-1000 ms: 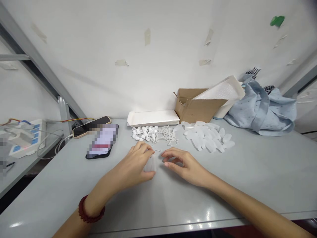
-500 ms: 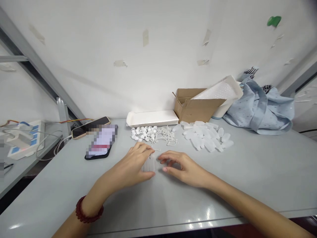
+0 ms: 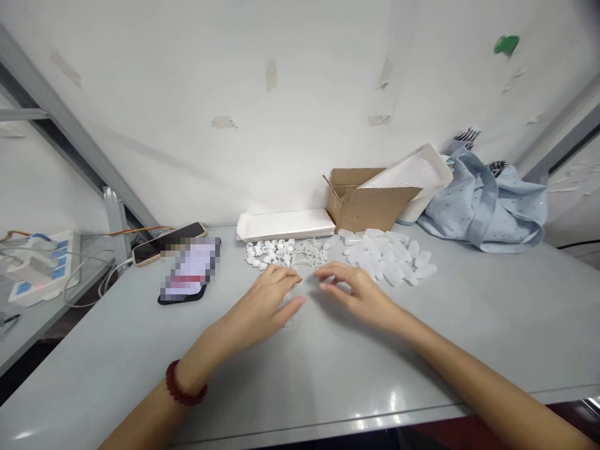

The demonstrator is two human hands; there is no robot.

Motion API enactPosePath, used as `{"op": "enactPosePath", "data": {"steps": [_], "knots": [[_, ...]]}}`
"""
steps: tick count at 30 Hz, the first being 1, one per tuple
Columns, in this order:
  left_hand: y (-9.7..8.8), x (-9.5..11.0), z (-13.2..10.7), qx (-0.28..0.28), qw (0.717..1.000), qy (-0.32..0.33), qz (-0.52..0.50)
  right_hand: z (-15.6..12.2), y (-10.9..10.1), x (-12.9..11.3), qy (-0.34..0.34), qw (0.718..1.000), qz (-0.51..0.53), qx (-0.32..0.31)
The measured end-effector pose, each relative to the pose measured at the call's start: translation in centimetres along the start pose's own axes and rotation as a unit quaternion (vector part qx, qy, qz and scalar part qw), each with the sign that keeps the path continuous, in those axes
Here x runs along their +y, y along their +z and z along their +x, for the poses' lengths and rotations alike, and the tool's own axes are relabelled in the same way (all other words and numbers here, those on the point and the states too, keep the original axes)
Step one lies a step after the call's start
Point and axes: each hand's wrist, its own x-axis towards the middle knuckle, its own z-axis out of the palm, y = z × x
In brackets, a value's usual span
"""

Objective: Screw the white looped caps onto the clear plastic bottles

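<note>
White cord loops (image 3: 309,255) are lying just beyond the right hand (image 3: 363,297), now moving nearer them; left hand (image 3: 265,306) is shifting rightward, its thumb rising; both are staying open.

A dark red bracelet (image 3: 180,389) circles the left wrist (image 3: 206,353), a thick ring of rounded, bead-like lumps set close together. Both forearms (image 3: 469,365) show bare and slender. The left grip (image 3: 267,304) and the right grip (image 3: 363,295) are ungloved hands with slim, tapering fingers (image 3: 335,270).
</note>
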Motion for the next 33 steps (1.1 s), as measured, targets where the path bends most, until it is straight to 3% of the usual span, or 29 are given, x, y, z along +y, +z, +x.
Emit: {"op": "enactPosePath", "data": {"steps": [3,6,11,15,19,23,33], "knots": [[0.5,-0.2,1.7,0.002,0.999,0.023,0.042,0.8,-1.7,2.7,-0.044,0.986,-0.132,0.088],[1.0,0.2,3.2,-0.033,0.995,0.043,0.083,1.5,-2.6,5.2,-0.057,0.961,-0.246,0.114],[2.3,1.4,4.9,-0.072,0.984,0.038,0.159,2.3,-2.3,5.8,-0.066,0.925,-0.373,0.040],[2.6,1.7,5.3,-0.073,0.984,0.041,0.160,2.6,-1.8,4.8,-0.069,0.874,-0.481,-0.027],[1.8,1.3,4.5,-0.042,0.996,0.030,0.076,2.8,-1.3,4.9,-0.083,0.856,-0.510,-0.037],[0.7,1.2,3.5,-0.006,0.997,-0.052,-0.051,2.9,-0.7,5.6,-0.087,0.854,-0.513,-0.012],[-0.1,0.6,3.3,0.102,0.929,-0.194,-0.299,3.5,-0.3,5.8,-0.096,0.838,-0.536,-0.025]]}}
